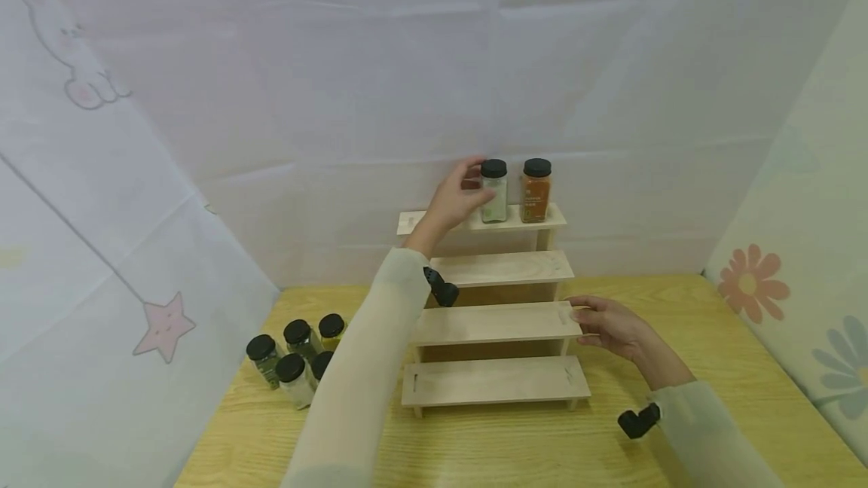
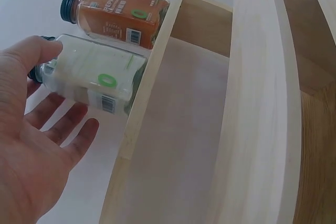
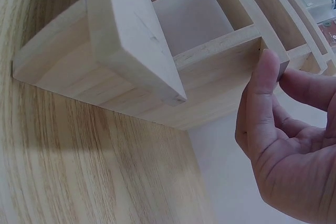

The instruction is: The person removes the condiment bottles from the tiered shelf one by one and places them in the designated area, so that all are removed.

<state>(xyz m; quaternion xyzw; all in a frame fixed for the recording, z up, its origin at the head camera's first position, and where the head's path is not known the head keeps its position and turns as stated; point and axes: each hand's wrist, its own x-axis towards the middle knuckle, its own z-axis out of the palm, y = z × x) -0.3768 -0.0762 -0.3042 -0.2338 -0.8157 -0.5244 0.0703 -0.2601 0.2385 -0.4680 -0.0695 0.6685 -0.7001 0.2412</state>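
On the top step of a pale wooden tiered rack stands a glass spice jar with pale contents and a black lid. My left hand pinches this jar near its lid, thumb in front; the other fingers spread apart from the glass in the left wrist view. Right beside it is a jar of orange-red spice, its label partly reading "PEPPER". Lower down, my right hand grips the right end of a middle step between thumb and fingers, seen closely in the right wrist view.
Several black-lidded spice jars stand in a group on the wood-grain table, left of the rack, partly hidden by my left sleeve. A pale cloth backdrop rises behind the rack, with printed side panels left and right.
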